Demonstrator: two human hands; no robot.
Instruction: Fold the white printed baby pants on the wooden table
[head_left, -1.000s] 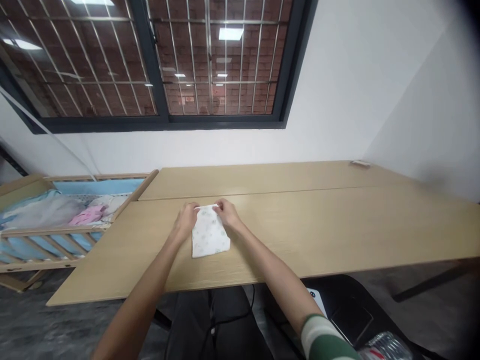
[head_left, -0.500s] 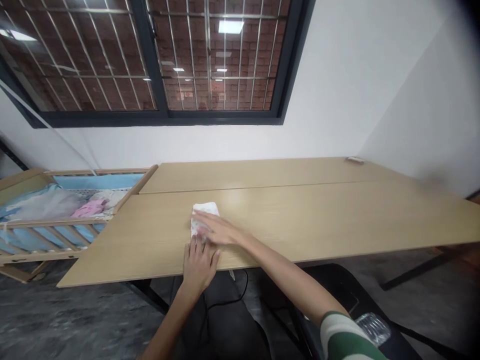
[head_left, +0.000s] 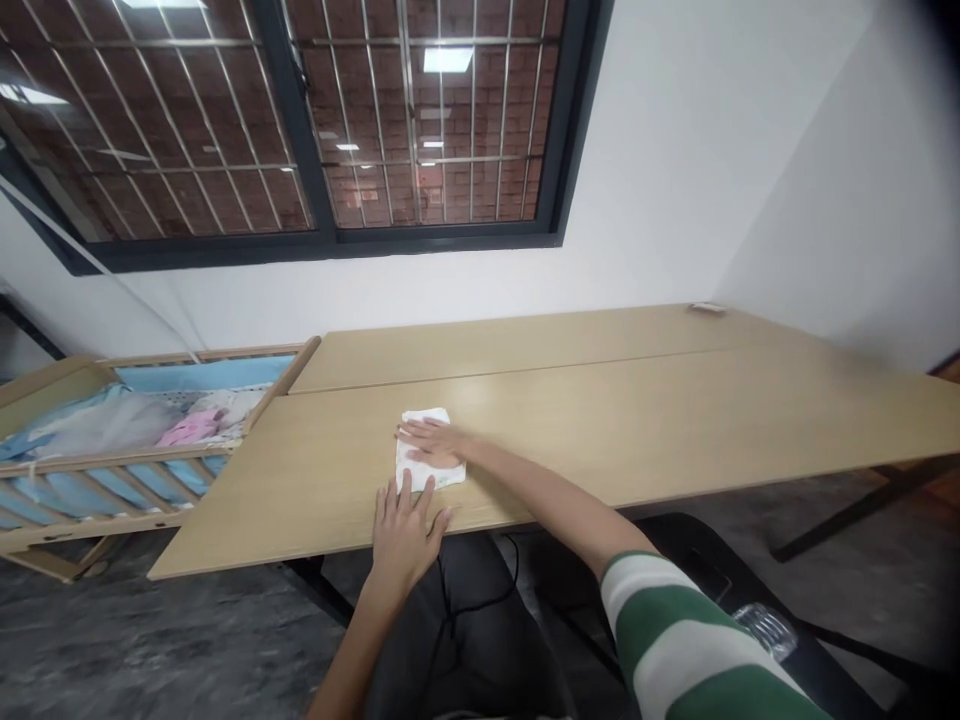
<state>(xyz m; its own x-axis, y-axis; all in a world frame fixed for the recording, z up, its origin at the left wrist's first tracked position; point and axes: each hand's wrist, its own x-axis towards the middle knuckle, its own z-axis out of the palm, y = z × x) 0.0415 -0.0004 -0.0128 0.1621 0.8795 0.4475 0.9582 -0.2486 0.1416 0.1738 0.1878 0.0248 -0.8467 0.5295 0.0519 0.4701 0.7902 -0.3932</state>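
Note:
A small folded white cloth (head_left: 424,423) with a faint pattern lies on the light wooden table (head_left: 600,420), near its front edge. My right hand (head_left: 435,444) rests flat on top of the cloth, covering most of it, and does not grip it. My left hand (head_left: 405,532) sits just left of the cloth at the table's front edge, fingers spread and holding nothing.
To the left stands a wooden crib (head_left: 135,462) holding blue padding, white bedding and a pink garment. A small pale object (head_left: 707,309) lies at the table's far corner. Below right, a clear plastic bottle (head_left: 765,631) lies on a black chair (head_left: 690,545).
The cloth is now smaller and more tightly folded. My left hand has moved from the cloth's far edge to the table's front edge, and my right hand has come down flat on the cloth.

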